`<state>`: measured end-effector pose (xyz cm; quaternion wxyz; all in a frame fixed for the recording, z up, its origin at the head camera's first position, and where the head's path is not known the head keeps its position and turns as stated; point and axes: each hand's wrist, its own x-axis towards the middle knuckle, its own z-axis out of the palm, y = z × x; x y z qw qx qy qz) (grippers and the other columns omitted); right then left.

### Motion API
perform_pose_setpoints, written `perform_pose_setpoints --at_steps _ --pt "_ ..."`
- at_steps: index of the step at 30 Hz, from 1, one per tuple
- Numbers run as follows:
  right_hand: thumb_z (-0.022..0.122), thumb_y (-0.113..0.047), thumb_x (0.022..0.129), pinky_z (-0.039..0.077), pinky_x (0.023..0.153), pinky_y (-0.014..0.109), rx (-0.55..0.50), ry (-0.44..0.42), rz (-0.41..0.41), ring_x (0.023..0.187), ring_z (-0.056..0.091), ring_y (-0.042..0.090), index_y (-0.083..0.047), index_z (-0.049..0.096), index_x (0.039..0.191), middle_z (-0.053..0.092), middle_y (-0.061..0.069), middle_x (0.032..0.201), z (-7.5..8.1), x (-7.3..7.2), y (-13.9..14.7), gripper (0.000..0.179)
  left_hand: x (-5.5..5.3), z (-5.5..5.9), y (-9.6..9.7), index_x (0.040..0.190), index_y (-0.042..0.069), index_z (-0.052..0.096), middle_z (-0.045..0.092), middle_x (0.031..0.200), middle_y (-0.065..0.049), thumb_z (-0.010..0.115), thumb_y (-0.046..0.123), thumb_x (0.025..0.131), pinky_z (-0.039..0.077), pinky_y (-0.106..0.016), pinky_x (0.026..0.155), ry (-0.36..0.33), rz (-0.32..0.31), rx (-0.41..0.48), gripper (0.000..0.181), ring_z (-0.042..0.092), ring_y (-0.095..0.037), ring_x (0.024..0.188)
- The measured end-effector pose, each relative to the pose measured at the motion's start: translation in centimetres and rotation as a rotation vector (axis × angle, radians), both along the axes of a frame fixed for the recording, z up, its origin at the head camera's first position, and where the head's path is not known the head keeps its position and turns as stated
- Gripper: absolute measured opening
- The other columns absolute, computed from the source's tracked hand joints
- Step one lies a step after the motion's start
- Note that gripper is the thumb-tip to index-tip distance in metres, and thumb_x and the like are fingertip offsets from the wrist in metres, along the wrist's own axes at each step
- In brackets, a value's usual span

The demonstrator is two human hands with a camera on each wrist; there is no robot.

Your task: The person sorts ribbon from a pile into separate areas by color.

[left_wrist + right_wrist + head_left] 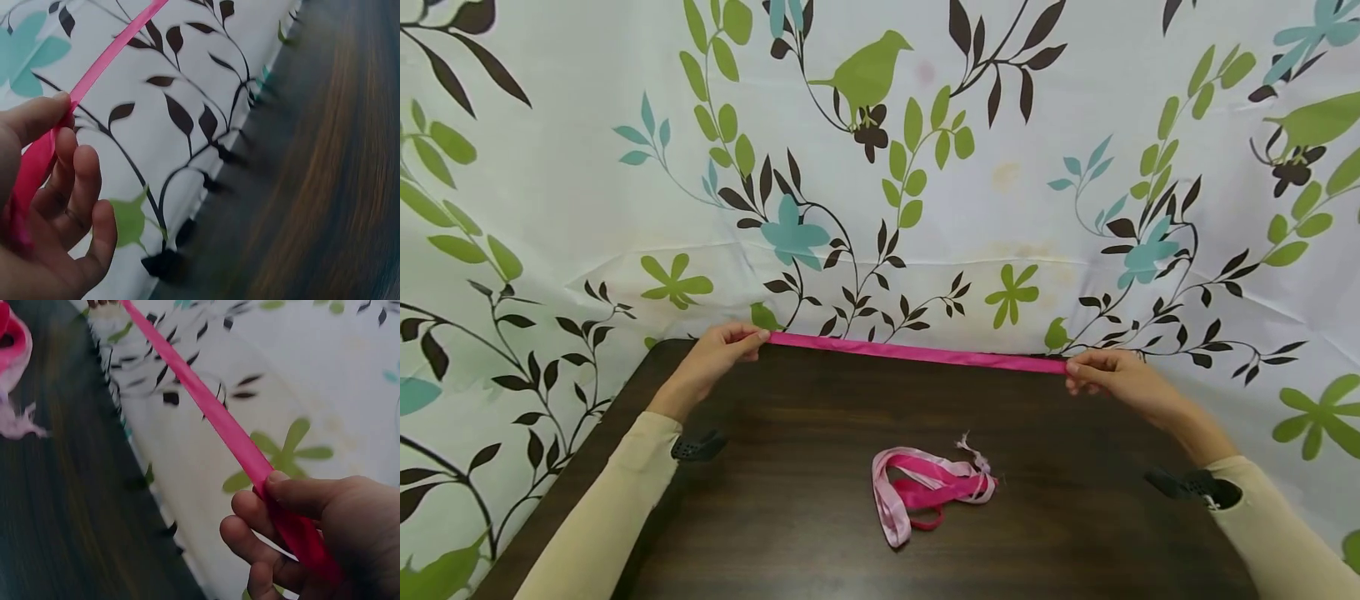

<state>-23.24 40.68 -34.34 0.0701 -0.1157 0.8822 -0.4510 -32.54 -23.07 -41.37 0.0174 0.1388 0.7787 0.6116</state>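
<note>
As a flat, glossy pink ribbon (917,354) is pinched by left hand (710,360) and right hand (1116,380) along the far edge of the dark wooden table (775,492), light, slippery handling is expected; end grips advised.

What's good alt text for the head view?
A person's left hand and right hand hold a bright pink ribbon stretched between them. Nearer the camera, a loose bundle of pink ribbons lies on a dark table, before a bird-and-leaf-print cloth.

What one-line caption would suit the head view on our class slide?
Left hand and right hand hold a pink ribbon taut beyond looped ribbons on a dark table.
</note>
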Motion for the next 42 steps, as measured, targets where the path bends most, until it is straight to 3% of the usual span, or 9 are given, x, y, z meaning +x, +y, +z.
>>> perform_pose_setpoints --at_steps 5,9,14,19,24,27,33,38,42 --pt "0.058 -0.026 0.106 0.055 0.081 0.035 -0.008 -0.014 -0.001 0.097 0.068 0.034 0.006 0.063 0.120 0.071 0.018 0.102 -2.0 -2.0 0.8 0.036 -0.6 -1.5 -0.9 0.106 -0.003 0.065 0.061 0.089 -0.007 0.069 0.041 0.098 0.051 -0.035 0.087 -0.017 0.066 -0.087 0.045 0.061 -0.025 0.089" --pt "0.060 -0.029 0.105 0.054 0.080 0.035 0.009 -0.001 -0.057 0.095 0.069 0.026 0.006 0.064 0.121 0.071 0.021 0.105 -4.6 -3.2 2.0 0.039 -1.1 -3.0 -1.3 0.107 -0.005 0.066 0.064 0.087 -0.007 0.067 0.043 0.099 0.047 -0.041 0.085 0.006 0.126 -0.183 0.048 0.059 -0.026 0.089" --pt "0.062 -0.038 0.103 0.052 0.080 0.037 0.112 0.030 -0.190 0.099 0.065 0.027 0.002 0.069 0.119 0.070 0.018 0.110 -8.2 -3.6 3.3 0.044 -1.6 -4.8 -1.2 0.108 -0.003 0.071 0.066 0.086 -0.007 0.069 0.039 0.098 0.044 -0.039 0.076 0.034 0.171 -0.291 0.043 0.059 -0.024 0.085" --pt "0.067 -0.045 0.099 0.046 0.085 0.046 0.180 0.104 -0.317 0.107 0.057 0.032 0.002 0.072 0.116 0.066 0.019 0.118 -10.4 -4.1 3.5 0.050 -2.0 -5.6 -0.7 0.107 0.001 0.075 0.070 0.096 -0.012 0.073 0.036 0.096 0.046 -0.040 0.074 0.066 0.217 -0.353 0.037 0.061 -0.027 0.089" --pt "0.068 -0.045 0.098 0.042 0.089 0.055 0.193 0.159 -0.391 0.111 0.054 0.039 0.005 0.072 0.114 0.063 0.025 0.121 -11.1 -5.2 3.2 0.052 -2.6 -5.9 -0.3 0.108 -0.002 0.074 0.068 0.117 -0.022 0.073 0.032 0.095 0.044 -0.051 0.092 0.125 0.252 -0.403 0.037 0.058 -0.040 0.111" --pt "0.067 -0.044 0.098 0.042 0.087 0.054 0.217 0.189 -0.400 0.108 0.055 0.040 0.005 0.072 0.112 0.064 0.025 0.118 -11.3 -6.0 3.0 0.051 -2.9 -5.9 -0.1 0.107 -0.003 0.074 0.067 0.118 -0.024 0.073 0.029 0.095 0.043 -0.056 0.096 0.141 0.270 -0.441 0.035 0.057 -0.046 0.114" --pt "0.072 -0.034 0.097 0.045 0.083 0.054 0.275 0.283 -0.393 0.100 0.059 0.041 0.004 0.074 0.103 0.068 0.024 0.109 -11.6 -7.5 2.3 0.039 -3.2 -5.9 0.1 0.102 -0.001 0.075 0.070 0.109 -0.022 0.075 0.025 0.093 0.045 -0.055 0.089 0.169 0.297 -0.510 0.027 0.061 -0.045 0.105" --pt "0.075 -0.019 0.093 0.046 0.083 0.057 0.354 0.374 -0.368 0.098 0.062 0.044 0.002 0.076 0.094 0.068 0.025 0.105 -11.8 -8.2 1.7 0.021 -3.4 -5.7 0.1 0.106 0.003 0.075 0.068 0.113 -0.024 0.073 0.031 0.094 0.047 -0.058 0.080 0.132 0.314 -0.556 0.030 0.062 -0.045 0.102" --pt "0.075 -0.014 0.092 0.046 0.084 0.058 0.359 0.372 -0.372 0.098 0.062 0.044 0.001 0.075 0.094 0.069 0.025 0.104 -11.7 -8.2 1.4 0.016 -3.6 -5.7 0.1 0.109 0.006 0.075 0.067 0.116 -0.025 0.071 0.034 0.095 0.047 -0.059 0.075 0.100 0.319 -0.597 0.031 0.063 -0.046 0.101"
